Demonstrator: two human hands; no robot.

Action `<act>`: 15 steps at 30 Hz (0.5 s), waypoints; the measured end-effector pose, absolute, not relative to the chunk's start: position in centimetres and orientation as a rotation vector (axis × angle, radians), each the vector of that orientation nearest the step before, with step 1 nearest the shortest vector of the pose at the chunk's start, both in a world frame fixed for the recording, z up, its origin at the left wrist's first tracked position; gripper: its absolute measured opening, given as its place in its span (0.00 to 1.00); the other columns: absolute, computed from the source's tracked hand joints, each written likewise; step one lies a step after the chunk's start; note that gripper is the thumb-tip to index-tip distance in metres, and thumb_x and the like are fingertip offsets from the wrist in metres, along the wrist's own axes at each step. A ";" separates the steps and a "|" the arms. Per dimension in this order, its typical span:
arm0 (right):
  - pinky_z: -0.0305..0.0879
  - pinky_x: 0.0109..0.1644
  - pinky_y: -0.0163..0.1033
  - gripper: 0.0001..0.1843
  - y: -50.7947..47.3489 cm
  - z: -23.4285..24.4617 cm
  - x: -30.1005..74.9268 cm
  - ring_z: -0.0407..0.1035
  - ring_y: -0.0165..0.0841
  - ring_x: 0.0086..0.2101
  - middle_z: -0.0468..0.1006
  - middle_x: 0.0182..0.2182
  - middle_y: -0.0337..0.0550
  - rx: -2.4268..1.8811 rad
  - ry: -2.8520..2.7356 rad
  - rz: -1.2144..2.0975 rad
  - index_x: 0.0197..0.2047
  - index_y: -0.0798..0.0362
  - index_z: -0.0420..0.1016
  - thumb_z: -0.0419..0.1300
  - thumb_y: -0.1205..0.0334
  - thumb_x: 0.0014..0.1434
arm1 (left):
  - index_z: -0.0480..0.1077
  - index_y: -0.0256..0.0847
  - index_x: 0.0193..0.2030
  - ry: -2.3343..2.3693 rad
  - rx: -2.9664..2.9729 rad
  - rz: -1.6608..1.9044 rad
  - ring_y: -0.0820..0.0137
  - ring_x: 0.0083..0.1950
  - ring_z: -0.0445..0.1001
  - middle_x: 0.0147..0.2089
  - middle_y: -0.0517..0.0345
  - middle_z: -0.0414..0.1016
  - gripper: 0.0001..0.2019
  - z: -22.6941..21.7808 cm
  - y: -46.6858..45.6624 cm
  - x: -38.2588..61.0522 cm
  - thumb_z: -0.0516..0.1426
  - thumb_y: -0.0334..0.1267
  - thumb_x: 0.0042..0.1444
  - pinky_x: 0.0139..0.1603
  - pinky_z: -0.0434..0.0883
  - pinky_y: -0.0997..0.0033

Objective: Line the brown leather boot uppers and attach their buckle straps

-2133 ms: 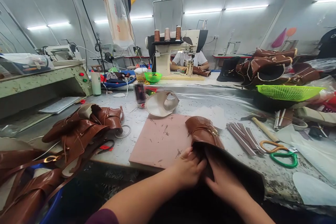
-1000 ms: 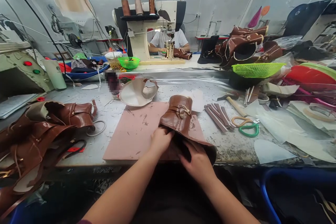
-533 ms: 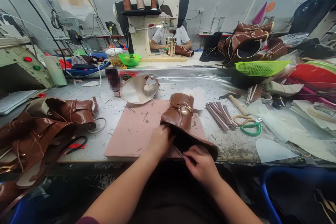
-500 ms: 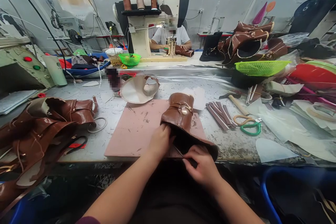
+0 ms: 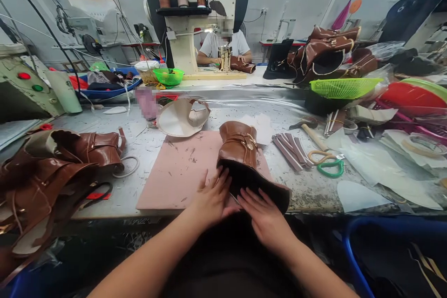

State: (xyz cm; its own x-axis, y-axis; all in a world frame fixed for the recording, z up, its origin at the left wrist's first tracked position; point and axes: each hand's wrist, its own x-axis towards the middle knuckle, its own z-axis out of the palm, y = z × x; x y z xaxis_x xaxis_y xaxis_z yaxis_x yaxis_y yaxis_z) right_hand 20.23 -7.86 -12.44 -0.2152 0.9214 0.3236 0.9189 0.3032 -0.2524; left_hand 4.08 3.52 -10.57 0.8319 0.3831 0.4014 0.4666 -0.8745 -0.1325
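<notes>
My left hand (image 5: 211,201), fingers outstretched, lies against the near left rim of the brown boot upper (image 5: 237,147); my right hand (image 5: 267,216), also spread flat, rests on its dark lining. The upper sits partly on the pink board (image 5: 178,172) on the tabletop (image 5: 226,112). Rightward lie striped strips (image 5: 292,151). Beyond, a person (image 5: 240,44) sits behind a sewing machine (image 5: 179,49).

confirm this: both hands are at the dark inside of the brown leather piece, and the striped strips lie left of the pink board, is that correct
Wrong side: the head view shows the striped strips lying right of the pink board. The left hand and right hand are at the dark inside of the brown leather piece.
</notes>
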 end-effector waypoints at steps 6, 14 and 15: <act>0.71 0.43 0.43 0.22 -6.8 -9.5 20.0 0.72 0.38 0.41 0.78 0.41 0.49 -1.710 -1.982 0.069 0.46 0.55 0.73 0.45 0.73 0.53 | 0.66 0.29 0.54 -0.403 -2.806 -0.425 0.56 0.61 0.59 0.57 0.39 0.66 0.34 -12.3 0.8 5.0 0.46 0.60 0.54 0.63 0.47 0.60; 0.67 0.45 0.45 0.12 2.6 -8.6 17.1 0.71 0.37 0.39 0.77 0.39 0.48 -1.865 -2.022 0.121 0.39 0.55 0.74 0.50 0.72 0.58 | 0.55 0.26 0.60 -0.473 -2.975 -0.203 0.50 0.59 0.62 0.58 0.31 0.62 0.40 -12.8 0.6 4.7 0.58 0.54 0.47 0.60 0.55 0.55; 0.67 0.44 0.44 0.09 3.2 -8.9 17.2 0.71 0.35 0.37 0.77 0.36 0.45 -1.863 -2.003 0.126 0.36 0.55 0.74 0.52 0.70 0.59 | 0.54 0.26 0.61 -0.481 -2.983 -0.196 0.50 0.60 0.61 0.58 0.31 0.61 0.40 -12.6 0.7 4.6 0.58 0.54 0.47 0.59 0.56 0.55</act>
